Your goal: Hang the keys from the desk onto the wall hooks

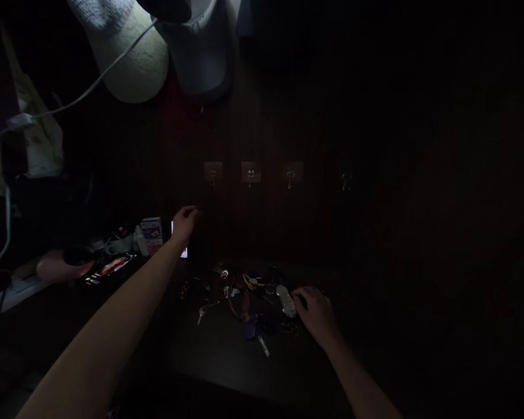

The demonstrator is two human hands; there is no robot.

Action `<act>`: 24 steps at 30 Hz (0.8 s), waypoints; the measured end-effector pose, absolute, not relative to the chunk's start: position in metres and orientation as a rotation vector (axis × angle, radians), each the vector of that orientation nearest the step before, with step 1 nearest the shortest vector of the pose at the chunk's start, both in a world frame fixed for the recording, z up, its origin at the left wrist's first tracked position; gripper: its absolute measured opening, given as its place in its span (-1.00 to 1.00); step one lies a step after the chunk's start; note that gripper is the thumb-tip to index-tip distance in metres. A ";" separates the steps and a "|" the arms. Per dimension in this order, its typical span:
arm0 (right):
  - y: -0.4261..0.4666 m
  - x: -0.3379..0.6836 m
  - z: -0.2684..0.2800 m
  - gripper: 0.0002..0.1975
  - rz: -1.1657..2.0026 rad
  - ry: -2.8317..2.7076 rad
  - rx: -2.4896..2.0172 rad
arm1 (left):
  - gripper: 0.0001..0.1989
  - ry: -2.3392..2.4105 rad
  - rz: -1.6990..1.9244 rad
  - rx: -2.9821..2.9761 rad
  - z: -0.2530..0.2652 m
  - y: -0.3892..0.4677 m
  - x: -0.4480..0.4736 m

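My left hand (pixel 186 222) is raised near the dark back wall, fingertips pinched together; whatever is in the pinch is too dark and small to make out. Just behind that wrist a lit phone screen (pixel 184 252) partly shows. My right hand (pixel 317 311) lies low on the dark tabletop (pixel 213 358), thumb and forefinger slightly apart. Its fingertips are at the edge of a white, rounded, elongated object (pixel 286 301). Between the hands lie loose keys (pixel 201 314), a brown strap loop (pixel 245 305), a yellow-edged item (pixel 248 281) and a blue tag (pixel 250 331) beside a metal key (pixel 264 345).
Several clear adhesive hooks (pixel 250 174) line the wall. Caps (pixel 133 58) hang above, crossed by a white cable (pixel 91 87). At left stand a small box (pixel 152 230), a white bottle (pixel 140 240), a pink object (pixel 61 266) and another lit screen (pixel 111 268). The right side is very dark.
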State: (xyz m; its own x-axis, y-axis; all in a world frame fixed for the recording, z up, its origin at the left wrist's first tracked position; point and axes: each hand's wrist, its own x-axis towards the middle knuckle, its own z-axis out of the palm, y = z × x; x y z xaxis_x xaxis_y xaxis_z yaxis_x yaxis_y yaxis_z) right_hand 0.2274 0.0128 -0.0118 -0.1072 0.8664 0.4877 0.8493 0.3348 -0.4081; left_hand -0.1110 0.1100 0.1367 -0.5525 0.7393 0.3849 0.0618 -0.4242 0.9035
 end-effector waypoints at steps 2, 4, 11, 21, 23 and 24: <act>0.013 0.228 -0.013 -0.79 0.021 -1.936 -1.505 | -0.78 1.383 2.049 1.171 0.145 0.113 -0.112; 0.014 0.228 -0.014 -0.80 0.018 -1.939 -1.497 | -0.77 1.424 2.079 1.193 0.153 0.117 -0.112; 0.014 0.229 -0.013 -0.81 0.043 -1.941 -1.506 | -0.78 1.651 2.174 1.394 0.179 0.127 -0.106; 0.013 0.228 -0.011 -0.81 0.013 -1.930 -1.515 | -0.83 1.746 2.179 1.599 0.197 0.124 -0.086; 0.013 0.228 -0.011 -0.81 0.017 -1.925 -1.513 | -0.76 1.734 2.206 1.583 0.197 0.124 -0.082; 0.013 0.228 -0.012 -0.81 0.017 -1.923 -1.510 | -0.73 1.728 2.218 1.582 0.198 0.124 -0.081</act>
